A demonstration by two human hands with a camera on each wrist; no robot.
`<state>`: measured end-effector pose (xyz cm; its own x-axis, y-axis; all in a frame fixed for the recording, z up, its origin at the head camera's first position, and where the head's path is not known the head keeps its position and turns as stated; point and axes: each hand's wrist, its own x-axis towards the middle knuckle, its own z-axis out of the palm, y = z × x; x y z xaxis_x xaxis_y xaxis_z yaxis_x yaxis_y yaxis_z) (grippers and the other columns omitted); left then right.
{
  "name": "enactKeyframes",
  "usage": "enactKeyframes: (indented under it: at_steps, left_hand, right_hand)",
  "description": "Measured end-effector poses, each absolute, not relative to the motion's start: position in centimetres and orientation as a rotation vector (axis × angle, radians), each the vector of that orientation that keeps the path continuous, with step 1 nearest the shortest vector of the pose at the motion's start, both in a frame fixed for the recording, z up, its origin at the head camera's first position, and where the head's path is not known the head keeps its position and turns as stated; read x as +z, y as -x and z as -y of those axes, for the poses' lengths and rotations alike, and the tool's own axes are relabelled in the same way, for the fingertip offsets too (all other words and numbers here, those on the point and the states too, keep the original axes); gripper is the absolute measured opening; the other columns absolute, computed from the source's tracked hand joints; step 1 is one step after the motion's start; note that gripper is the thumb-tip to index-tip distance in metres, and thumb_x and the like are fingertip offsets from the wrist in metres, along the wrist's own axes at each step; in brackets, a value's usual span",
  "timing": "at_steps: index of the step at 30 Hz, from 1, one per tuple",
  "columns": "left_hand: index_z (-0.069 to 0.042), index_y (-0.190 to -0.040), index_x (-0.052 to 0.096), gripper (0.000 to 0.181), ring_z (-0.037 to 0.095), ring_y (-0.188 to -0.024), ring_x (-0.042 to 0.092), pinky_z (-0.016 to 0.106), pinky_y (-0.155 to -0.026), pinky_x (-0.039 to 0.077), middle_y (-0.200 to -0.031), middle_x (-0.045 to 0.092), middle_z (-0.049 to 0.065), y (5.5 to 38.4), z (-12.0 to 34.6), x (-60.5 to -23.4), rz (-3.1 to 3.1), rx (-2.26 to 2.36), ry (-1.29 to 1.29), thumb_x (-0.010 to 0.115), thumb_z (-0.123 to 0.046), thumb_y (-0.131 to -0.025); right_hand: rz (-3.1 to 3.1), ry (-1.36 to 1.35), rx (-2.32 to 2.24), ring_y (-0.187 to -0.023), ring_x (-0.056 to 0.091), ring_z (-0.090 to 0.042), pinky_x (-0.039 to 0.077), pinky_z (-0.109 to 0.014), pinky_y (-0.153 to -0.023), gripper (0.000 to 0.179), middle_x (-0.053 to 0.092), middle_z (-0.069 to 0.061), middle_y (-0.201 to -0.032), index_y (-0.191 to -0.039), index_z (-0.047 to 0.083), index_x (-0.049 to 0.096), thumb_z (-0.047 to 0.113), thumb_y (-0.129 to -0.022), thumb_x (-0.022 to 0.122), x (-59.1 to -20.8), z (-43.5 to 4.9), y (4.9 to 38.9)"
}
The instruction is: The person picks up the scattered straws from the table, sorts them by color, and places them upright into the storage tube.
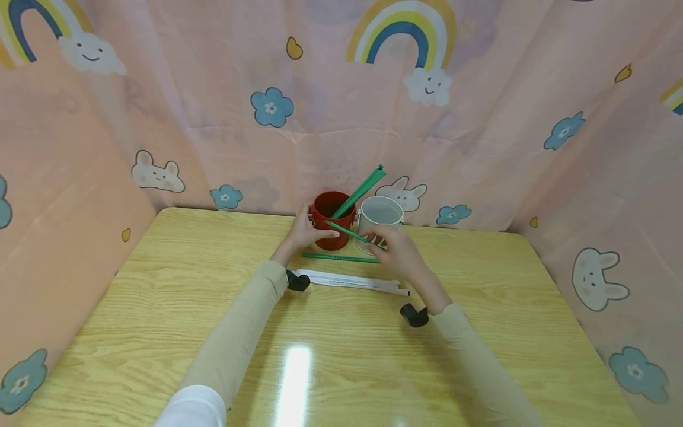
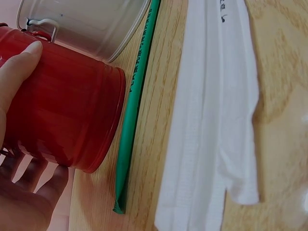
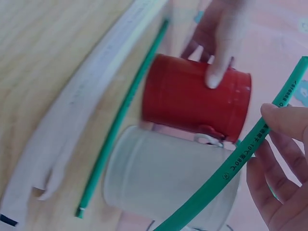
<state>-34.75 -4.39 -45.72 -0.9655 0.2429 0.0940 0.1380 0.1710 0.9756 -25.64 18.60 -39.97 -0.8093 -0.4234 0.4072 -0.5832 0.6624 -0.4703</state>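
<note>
My left hand (image 1: pixel 302 232) grips the side of a small red metal bucket (image 2: pixel 72 110), thumb on the near wall and fingers around the far side. Several green-wrapped straws (image 1: pixel 360 191) lean out of this bucket toward the upper right. Between thumb and fingers, my right hand (image 1: pixel 401 254) pinches another green-wrapped straw (image 3: pixel 245 144), printed with black writing. It slants in front of both buckets in the head view, its far end by the red bucket's front. A white bucket (image 3: pixel 159 168) stands right beside the red one, partly behind the right hand.
One green-wrapped straw (image 1: pixel 336 257) lies on the wooden table (image 1: pixel 213 308) in front of the buckets. Nearer me lie several white-wrapped straws (image 1: pixel 347 280), side by side. A pink printed curtain (image 1: pixel 320 148) hangs close behind the buckets.
</note>
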Motion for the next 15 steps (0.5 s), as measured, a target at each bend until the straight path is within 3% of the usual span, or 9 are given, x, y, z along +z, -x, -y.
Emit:
enactKeyframes:
  at_steps: [15]
  left_hand:
    - [-0.005,-0.14,0.03,0.085,0.031,-0.125,0.047,0.045,-0.105,0.043,-0.139,0.044,0.014,34.5,4.3,-45.5,-2.302,1.939,-0.35,0.082,-0.006,-0.073]
  right_hand:
    - [2.388,-0.804,0.997,-0.082,0.064,-0.021,0.058,-0.037,-0.07,0.022,0.069,-0.01,-0.095,-0.108,0.003,0.068,0.001,-0.085,0.069,-37.3,-17.5,26.2]
